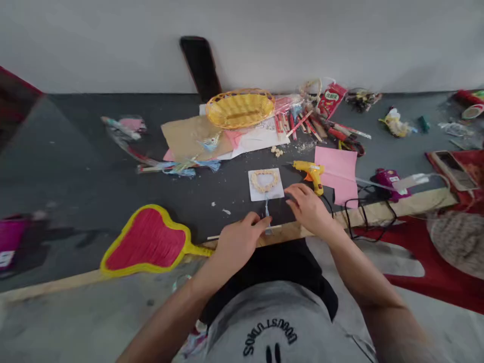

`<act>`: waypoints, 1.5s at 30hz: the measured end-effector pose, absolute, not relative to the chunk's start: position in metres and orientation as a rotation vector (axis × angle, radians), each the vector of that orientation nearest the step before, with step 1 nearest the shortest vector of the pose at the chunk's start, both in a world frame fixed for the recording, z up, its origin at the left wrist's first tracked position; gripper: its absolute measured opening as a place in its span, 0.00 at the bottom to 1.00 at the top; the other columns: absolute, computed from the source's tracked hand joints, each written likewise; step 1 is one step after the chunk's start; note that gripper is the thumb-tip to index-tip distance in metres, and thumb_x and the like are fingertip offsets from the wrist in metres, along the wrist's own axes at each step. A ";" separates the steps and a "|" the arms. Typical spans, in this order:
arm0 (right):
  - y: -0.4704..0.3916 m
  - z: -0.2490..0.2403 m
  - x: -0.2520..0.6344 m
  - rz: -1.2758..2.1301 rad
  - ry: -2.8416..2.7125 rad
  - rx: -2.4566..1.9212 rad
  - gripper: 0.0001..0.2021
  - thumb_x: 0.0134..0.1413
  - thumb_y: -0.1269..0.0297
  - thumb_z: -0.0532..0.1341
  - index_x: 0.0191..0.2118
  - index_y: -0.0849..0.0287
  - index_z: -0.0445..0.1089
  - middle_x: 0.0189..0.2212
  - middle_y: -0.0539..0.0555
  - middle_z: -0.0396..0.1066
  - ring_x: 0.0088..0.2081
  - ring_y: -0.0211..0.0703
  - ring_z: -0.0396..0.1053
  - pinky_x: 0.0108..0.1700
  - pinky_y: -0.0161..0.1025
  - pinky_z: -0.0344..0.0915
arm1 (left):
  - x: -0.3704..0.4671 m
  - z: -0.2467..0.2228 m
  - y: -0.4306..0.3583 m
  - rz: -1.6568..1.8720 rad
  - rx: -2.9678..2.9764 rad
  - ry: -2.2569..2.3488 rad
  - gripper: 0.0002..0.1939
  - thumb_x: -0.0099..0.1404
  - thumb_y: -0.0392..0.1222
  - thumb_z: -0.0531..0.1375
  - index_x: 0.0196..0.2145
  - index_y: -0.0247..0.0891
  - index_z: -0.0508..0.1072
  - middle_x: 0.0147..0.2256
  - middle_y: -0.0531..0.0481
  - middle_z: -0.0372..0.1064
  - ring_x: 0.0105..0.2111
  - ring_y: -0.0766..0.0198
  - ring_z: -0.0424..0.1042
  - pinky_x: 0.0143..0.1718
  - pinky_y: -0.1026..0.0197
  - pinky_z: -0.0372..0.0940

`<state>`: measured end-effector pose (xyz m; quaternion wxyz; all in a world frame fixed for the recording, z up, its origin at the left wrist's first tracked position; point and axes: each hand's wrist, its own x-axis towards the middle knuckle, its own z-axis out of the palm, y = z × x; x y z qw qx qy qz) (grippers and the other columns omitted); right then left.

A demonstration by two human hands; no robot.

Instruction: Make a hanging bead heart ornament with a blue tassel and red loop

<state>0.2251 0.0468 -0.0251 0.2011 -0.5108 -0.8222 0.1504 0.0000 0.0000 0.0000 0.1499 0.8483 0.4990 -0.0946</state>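
Head view shows yellow basket (239, 108), left hand (242, 234) touching tassel (266, 205), grip unclear, right hand (308, 206) empty, loosely spread

A phone (199, 65) leans behind a yellow basket (242, 108).

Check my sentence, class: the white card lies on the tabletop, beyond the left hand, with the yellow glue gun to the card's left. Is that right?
Not quite: the head view shows the yellow glue gun to the right of the white card. The card does lie on the tabletop, beyond the left hand.
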 end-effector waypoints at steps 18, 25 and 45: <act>0.062 -0.047 0.202 0.326 -2.336 -1.465 0.06 0.63 0.70 0.59 0.40 0.59 0.74 0.39 0.59 0.73 0.41 0.50 0.69 0.47 0.45 0.67 | 0.010 -0.016 -0.003 -0.112 2.516 1.254 0.11 0.70 0.31 0.53 0.45 0.37 0.73 0.45 0.46 0.72 0.40 0.57 0.75 0.36 0.56 0.72; 0.062 -0.048 0.199 0.311 -2.351 -1.493 0.09 0.65 0.69 0.57 0.38 0.60 0.75 0.38 0.60 0.72 0.41 0.49 0.68 0.48 0.45 0.66 | 0.011 -0.016 -0.003 -0.136 2.521 1.222 0.11 0.70 0.30 0.53 0.44 0.36 0.73 0.45 0.46 0.73 0.40 0.56 0.76 0.36 0.54 0.73; 0.133 -0.003 0.191 0.372 -3.029 -1.363 0.11 0.66 0.69 0.56 0.48 0.56 0.75 0.49 0.57 0.70 0.45 0.44 0.71 0.40 0.37 0.62 | -0.007 -0.014 0.011 0.014 2.638 1.327 0.19 0.66 0.28 0.55 0.52 0.38 0.73 0.52 0.44 0.72 0.40 0.58 0.77 0.34 0.59 0.73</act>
